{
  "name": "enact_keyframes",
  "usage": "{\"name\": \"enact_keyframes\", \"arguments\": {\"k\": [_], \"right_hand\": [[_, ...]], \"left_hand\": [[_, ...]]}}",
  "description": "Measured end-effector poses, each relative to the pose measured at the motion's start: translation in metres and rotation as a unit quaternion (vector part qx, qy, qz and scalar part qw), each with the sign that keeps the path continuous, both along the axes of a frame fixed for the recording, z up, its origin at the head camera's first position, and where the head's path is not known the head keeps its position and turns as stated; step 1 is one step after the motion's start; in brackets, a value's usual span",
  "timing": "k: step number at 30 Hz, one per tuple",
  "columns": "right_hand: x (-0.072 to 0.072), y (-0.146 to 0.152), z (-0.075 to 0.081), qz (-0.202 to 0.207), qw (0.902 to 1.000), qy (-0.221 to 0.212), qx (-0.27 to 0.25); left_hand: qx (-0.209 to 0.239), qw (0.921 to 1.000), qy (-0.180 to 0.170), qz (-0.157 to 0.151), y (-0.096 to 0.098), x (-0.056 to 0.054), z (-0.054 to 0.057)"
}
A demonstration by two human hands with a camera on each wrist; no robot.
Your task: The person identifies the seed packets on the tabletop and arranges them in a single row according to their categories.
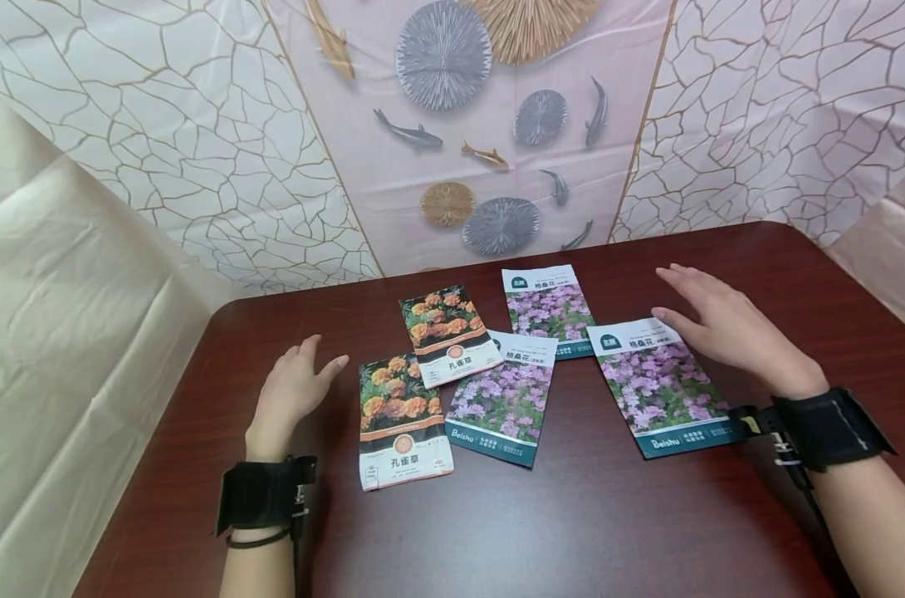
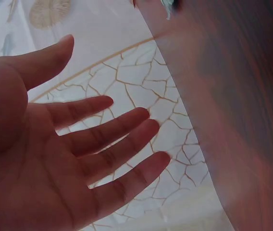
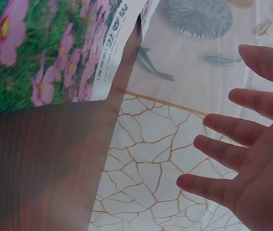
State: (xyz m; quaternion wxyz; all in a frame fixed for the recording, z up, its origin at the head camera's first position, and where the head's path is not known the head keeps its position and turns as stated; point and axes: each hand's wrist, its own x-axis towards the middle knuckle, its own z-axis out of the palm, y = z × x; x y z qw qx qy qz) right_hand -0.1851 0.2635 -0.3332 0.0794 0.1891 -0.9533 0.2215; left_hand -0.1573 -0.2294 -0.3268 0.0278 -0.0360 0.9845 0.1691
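On the table [image 1: 557,523] lie five packets [image 1: 451,332] [image 1: 403,428] [image 1: 548,309] [image 1: 501,407] [image 1: 662,390], contents hidden; both hands [image 1: 288,399] [image 1: 736,328] spread fingers [image 2: 131,180] wide.

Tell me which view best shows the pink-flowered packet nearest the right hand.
The head view: the pink-flowered packet shows nearly whole there, face up, from top to bottom. The right wrist view shows only a close, cropped part; the left wrist view, none that I can identify.

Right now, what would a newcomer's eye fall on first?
Probably the two orange-flowered packets near the head view's centre, then the three purple-flowered packets mostly to their right, all bright against the dark table. The left hand is left of the packets; the right hand is beside the rightmost packet. Behind, a pale backdrop is printed with fish.
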Motion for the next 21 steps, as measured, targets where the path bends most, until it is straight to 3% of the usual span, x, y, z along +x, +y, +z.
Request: {"name": "enact_keyframes", "arguments": {"k": [10, 21], "right_hand": [[0.007, -0.011, 0.007, 0.002, 0.9992, 0.039, -0.003], [0.013, -0.026, 0.011, 0.024, 0.9964, 0.082, 0.005]], "left_hand": [[0.043, 0.9974, -0.044, 0.037, 0.009, 0.001, -0.001], [0.028, 0.9955, -0.085, 0.030, 0.019, 0.001, -0.007]]}}
